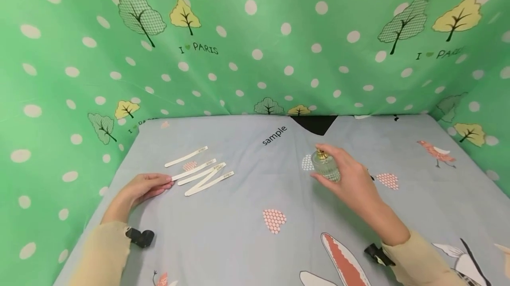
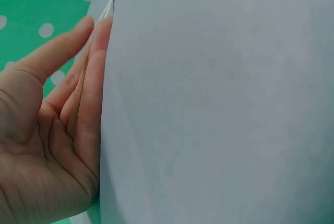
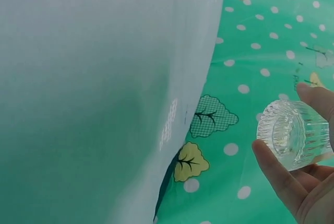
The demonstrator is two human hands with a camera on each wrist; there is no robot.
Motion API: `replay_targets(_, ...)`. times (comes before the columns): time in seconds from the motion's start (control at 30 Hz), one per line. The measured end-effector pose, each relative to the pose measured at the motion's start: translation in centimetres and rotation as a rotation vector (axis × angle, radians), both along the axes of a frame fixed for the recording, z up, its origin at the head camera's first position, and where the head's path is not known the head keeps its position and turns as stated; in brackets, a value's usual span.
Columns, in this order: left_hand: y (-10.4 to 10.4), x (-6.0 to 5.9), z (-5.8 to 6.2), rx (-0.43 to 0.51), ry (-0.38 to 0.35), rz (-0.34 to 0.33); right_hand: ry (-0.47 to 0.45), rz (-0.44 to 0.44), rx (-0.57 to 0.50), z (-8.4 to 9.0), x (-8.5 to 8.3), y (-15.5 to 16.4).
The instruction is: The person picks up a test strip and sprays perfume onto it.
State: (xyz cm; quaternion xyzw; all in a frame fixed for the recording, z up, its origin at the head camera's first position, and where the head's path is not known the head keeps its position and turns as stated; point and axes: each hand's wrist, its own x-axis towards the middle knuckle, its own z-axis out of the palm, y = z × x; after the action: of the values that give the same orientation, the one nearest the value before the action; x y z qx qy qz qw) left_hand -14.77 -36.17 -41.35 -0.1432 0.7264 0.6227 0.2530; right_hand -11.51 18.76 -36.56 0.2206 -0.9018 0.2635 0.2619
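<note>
Above the grey counter (image 1: 247, 215), the right hand (image 1: 352, 177) is gripping a ribbed glass perfume bottle (image 1: 326, 166), while the left hand (image 1: 143, 188) is resting flat, fingers straight, touching paper test strips (image 1: 201, 173).

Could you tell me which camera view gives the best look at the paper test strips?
The head view: all the paper test strips lie fanned on the cloth by the left hand. The left wrist view catches only a sliver at its top edge; the right wrist view shows none.

Head view looks down at table (image 1: 239, 241) — wrist views close.
</note>
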Motion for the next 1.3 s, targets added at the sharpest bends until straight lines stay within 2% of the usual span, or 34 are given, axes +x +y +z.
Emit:
replay_targets(0.3,0.8,0.6,0.2,-0.019,0.018,0.000,0.094,0.043,-0.001,0.2,0.6,1.2)
replay_targets(0.4,0.8,0.6,-0.2,0.005,0.016,0.011,0.121,0.083,0.003,0.2,0.4,1.6)
replay_targets(0.63,1.1,0.7,-0.9,0.002,-0.009,0.035,0.116,0.102,-0.001,-0.2,1.0,2.4)
replay_targets(0.73,1.1,0.3,-0.8,0.001,-0.009,0.024,0.099,0.088,-0.013,-0.6,1.5,2.7)
replay_targets(0.87,1.3,0.0,-0.5,-0.023,0.011,0.048,0.077,0.069,-0.027,-1.0,1.9,2.8)
replay_targets(1.0,1.6,0.5,-0.5,-0.026,0.040,0.101,0.030,0.056,-0.032,-1.1,1.9,2.7)
replay_targets(1.13,1.6,1.3,-0.4,0.016,0.065,0.171,-0.006,0.073,-0.027,-1.1,1.6,2.1)
replay_targets(1.2,1.7,1.5,0.1,0.033,0.079,0.203,0.006,0.087,-0.024,-1.1,1.5,1.8)
replay_targets(1.3,2.2,1.1,1.3,0.045,0.146,0.233,0.040,0.100,-0.027,-1.0,1.3,1.5)
